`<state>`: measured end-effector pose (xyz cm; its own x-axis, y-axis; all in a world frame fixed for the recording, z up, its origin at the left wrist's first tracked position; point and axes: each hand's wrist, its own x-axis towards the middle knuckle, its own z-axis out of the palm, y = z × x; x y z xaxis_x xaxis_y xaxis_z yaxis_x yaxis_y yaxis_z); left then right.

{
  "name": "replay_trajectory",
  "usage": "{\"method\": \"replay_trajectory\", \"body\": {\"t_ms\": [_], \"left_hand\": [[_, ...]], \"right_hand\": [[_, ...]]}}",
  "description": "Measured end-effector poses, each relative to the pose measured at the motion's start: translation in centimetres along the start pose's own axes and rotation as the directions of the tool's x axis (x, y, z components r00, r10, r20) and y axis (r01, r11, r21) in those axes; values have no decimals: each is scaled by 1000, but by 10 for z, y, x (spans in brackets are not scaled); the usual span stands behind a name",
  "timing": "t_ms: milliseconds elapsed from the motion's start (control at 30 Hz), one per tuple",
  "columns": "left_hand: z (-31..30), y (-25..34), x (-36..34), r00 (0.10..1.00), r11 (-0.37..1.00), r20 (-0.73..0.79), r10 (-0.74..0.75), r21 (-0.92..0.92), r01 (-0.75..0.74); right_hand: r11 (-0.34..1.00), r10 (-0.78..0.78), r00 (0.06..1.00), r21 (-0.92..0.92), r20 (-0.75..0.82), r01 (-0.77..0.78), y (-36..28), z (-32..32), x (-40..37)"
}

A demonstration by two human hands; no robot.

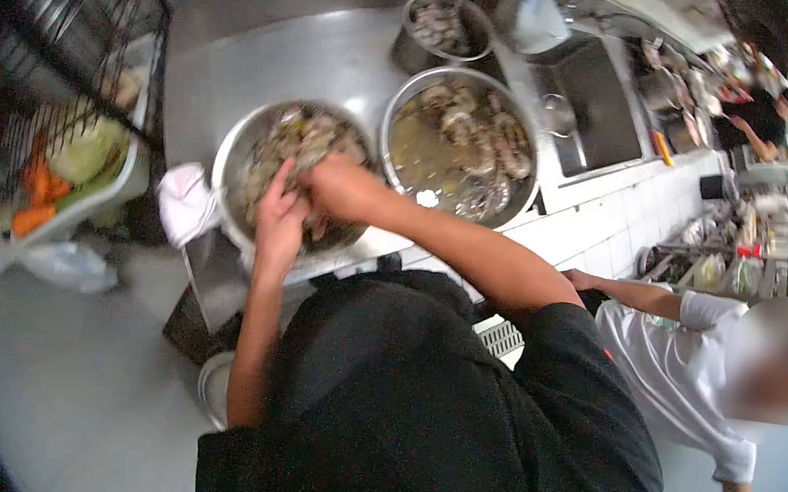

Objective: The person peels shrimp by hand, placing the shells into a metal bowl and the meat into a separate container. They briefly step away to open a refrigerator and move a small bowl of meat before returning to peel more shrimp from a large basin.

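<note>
Both my hands meet over a round metal bowl point(223, 159) filled with what look like raw grey shrimp point(302, 131). My left hand point(281, 213) is at the bowl's near side, fingers pinched together and the index finger pointing up. Pressed close against it, my right hand point(340, 187) is curled with its back toward me. Whatever lies between the fingers is hidden. Just right of this bowl stands a second metal bowl point(387, 131) with cloudy liquid and more shrimp-like pieces point(475, 122). Behind it is a smaller metal pot point(404, 33) holding similar pieces.
A white cloth point(187, 203) hangs by the left bowl. A sink point(587, 102) lies right of the bowls. Vegetables fill a white crate point(129, 176) on the left rack. A person in a white shirt point(688, 359) stands close on the right; another person point(759, 120) is farther back.
</note>
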<state>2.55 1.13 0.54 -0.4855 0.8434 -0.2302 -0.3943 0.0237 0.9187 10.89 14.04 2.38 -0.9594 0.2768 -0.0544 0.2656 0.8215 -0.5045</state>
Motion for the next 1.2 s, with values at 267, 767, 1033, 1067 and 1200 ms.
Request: {"method": "replay_trajectory", "body": {"t_ms": [267,767,1033,1067,1200], "left_hand": [[-5,15,-30,986,984,-149,71,174,-44],[-4,36,-26,981,918,-146,-130,-392,63],[9,29,-27,987,985,-128,-98,128,115],[9,28,-25,987,987,-130,-94,117,109],[7,27,-27,988,989,-129,-85,108,99]], "right_hand": [[988,154,876,74,-456,-135,-24,-14,27],[814,13,989,574,146,-95,-35,-41,3],[919,132,986,386,-98,-85,-30,-30,-15],[893,167,982,436,-92,-111,-30,-31,-15],[896,182,975,431,-128,-110,-24,-25,-15]]}}
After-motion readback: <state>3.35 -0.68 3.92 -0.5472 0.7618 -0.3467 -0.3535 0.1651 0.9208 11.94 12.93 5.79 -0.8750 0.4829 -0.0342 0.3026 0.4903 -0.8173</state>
